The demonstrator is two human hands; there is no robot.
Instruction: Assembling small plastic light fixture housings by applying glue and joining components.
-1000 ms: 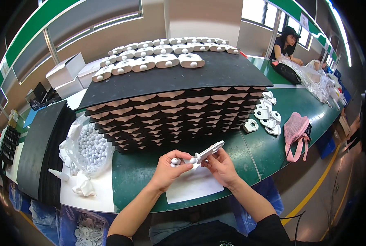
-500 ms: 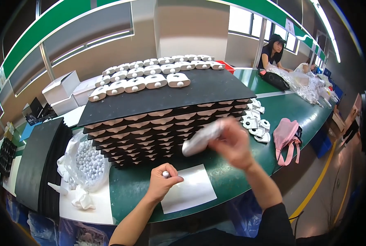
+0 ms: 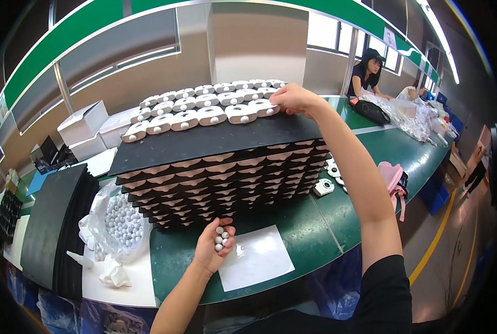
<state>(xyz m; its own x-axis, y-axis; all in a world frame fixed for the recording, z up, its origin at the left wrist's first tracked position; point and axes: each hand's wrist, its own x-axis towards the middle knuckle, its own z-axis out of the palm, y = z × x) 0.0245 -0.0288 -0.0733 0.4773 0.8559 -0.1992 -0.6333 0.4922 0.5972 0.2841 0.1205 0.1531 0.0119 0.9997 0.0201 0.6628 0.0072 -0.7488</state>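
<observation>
My left hand (image 3: pixel 208 250) is cupped palm up near the front of the table, with several small white balls (image 3: pixel 219 240) resting in it. Far ahead, my right hand (image 3: pixel 297 100) grips a white plastic housing (image 3: pixel 265 107) at the right end of the front row. That housing rests on the top black board (image 3: pixel 215 146) of a tall layered stack. Rows of similar white housings (image 3: pixel 184 121), each with a round white ball at its front, lie beside it. Beneath my left hand's right side is a white sheet (image 3: pixel 258 260).
A plastic bag (image 3: pixel 96 210) of white balls sits left of the stack, near black boards (image 3: pixel 43 222) and white boxes (image 3: pixel 84 123). Loose white housings (image 3: pixel 324 187) and a pink bag (image 3: pixel 390 177) lie right. Another person (image 3: pixel 365 83) works at the far right.
My right hand has carried a white housing up and away from me onto the top board, at the front row's end. The left hand has uncurled, showing the balls in its palm.
</observation>
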